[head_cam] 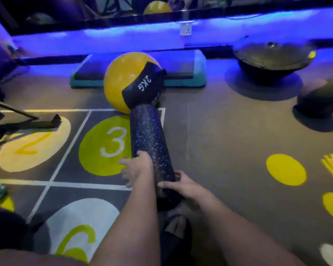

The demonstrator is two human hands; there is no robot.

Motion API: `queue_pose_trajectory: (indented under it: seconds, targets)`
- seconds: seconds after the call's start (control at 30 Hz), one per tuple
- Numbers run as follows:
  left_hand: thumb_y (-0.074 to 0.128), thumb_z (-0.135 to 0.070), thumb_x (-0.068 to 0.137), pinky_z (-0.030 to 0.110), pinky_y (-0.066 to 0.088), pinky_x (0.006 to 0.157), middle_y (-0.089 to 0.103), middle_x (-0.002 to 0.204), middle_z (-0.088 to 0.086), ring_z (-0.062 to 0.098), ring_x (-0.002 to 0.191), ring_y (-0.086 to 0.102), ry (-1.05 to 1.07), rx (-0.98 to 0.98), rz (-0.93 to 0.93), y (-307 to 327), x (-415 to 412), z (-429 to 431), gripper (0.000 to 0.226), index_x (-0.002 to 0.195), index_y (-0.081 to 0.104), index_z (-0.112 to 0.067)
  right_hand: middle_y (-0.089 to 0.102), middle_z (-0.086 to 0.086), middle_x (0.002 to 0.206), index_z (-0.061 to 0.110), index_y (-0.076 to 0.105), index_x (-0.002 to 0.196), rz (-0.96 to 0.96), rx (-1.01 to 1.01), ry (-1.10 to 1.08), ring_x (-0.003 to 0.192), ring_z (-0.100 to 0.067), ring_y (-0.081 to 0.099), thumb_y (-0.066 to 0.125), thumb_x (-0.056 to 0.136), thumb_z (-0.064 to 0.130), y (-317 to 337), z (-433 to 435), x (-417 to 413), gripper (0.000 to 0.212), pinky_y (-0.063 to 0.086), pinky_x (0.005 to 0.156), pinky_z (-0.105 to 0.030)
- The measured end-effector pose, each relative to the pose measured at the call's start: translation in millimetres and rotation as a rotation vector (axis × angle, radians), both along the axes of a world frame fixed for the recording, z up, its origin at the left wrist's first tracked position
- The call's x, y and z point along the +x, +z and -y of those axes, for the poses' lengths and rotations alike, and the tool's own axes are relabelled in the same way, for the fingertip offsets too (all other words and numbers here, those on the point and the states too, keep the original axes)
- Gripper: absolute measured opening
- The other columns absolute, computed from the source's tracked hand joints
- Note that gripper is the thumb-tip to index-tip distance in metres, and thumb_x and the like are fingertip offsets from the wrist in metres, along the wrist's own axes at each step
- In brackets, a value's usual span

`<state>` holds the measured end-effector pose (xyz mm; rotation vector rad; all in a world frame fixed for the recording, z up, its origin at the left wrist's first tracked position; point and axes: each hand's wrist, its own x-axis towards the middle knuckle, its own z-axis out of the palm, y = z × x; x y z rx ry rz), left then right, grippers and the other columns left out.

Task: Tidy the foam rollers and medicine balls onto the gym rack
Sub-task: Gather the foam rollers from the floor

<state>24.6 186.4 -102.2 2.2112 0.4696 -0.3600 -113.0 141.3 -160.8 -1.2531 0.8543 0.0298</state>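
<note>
A black foam roller with blue speckles lies on the floor, pointing away from me. Its far end touches a yellow and black medicine ball marked 3KG. My left hand rests on the roller's left side near its close end, fingers spread along it. My right hand wraps the near end from the right. A dark medicine ball sits on the floor at the far right. No rack shows clearly.
A teal step platform lies behind the yellow ball against the blue-lit wall. A dark half-dome balance trainer stands upside down at the back right. A black metal frame foot reaches in from the left. Numbered circles mark the floor; my sandalled foot is below the roller.
</note>
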Motion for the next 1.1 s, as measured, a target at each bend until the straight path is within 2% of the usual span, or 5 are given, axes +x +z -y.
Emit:
queue_pose_trajectory:
  seconds: [0.23, 0.47, 0.63, 0.87, 1.1]
  targets:
    - [0.056, -0.025, 0.093, 0.041, 0.049, 0.093, 0.071, 0.114, 0.012, 0.033, 0.108, 0.064, -0.460, -0.420, 0.070, 37.8, -75.7, 126.6, 0.027, 0.112, 0.071, -0.013, 0.073, -0.002, 0.112, 0.019, 0.047, 0.133, 0.177, -0.004, -0.594, 0.092, -0.019, 0.073, 0.090, 0.043, 0.041, 54.1, 95.5, -93.7, 0.102, 0.059, 0.080, -0.037]
    - [0.033, -0.069, 0.098, 0.031, 0.056, 0.052, 0.074, 0.091, 0.012, 0.024, 0.079, 0.072, -1.044, -0.392, -0.808, 30.8, -243.0, 178.9, 0.069, 0.105, 0.069, -0.010, 0.075, -0.004, 0.108, 0.027, 0.053, 0.127, 0.134, 0.008, -1.222, 0.088, -0.027, 0.074, 0.082, 0.080, 0.030, 61.1, 118.8, -256.2, 0.056, 0.062, 0.069, -0.051]
    - [0.049, -0.102, 0.051, 0.054, 0.056, 0.093, 0.075, 0.111, 0.002, 0.029, 0.100, 0.071, -1.235, -0.488, -0.649, -30.7, -362.0, 219.9, 0.102, 0.113, 0.070, -0.023, 0.074, -0.010, 0.113, 0.024, 0.054, 0.132, 0.176, -0.058, -1.557, 0.088, -0.030, 0.074, 0.081, 0.078, 0.034, 68.4, 111.4, -350.3, 0.061, 0.061, 0.072, -0.053]
    - [0.070, -0.048, 0.088, 0.032, 0.041, 0.111, 0.061, 0.133, -0.008, 0.012, 0.125, 0.055, -1.755, -0.793, -0.450, 46.6, -481.0, 214.8, 0.062, 0.144, 0.053, -0.026, 0.074, -0.010, 0.114, 0.018, 0.066, 0.120, 0.377, -0.204, -2.165, 0.089, -0.029, 0.073, 0.073, 0.066, 0.055, 75.2, 125.4, -439.2, 0.065, 0.061, 0.066, -0.040]
    - [0.056, -0.017, 0.092, 0.049, 0.055, 0.089, 0.074, 0.111, 0.005, 0.030, 0.103, 0.071, -1.744, -0.607, -0.570, -19.1, -511.7, 204.8, 0.026, 0.112, 0.070, -0.028, 0.049, -0.022, 0.145, 0.001, 0.050, 0.140, -0.782, -0.952, -2.113, 0.134, -0.040, 0.046, 0.053, 0.084, -0.001, 82.6, 97.3, -475.6, 0.056, 0.033, 0.108, -0.039]
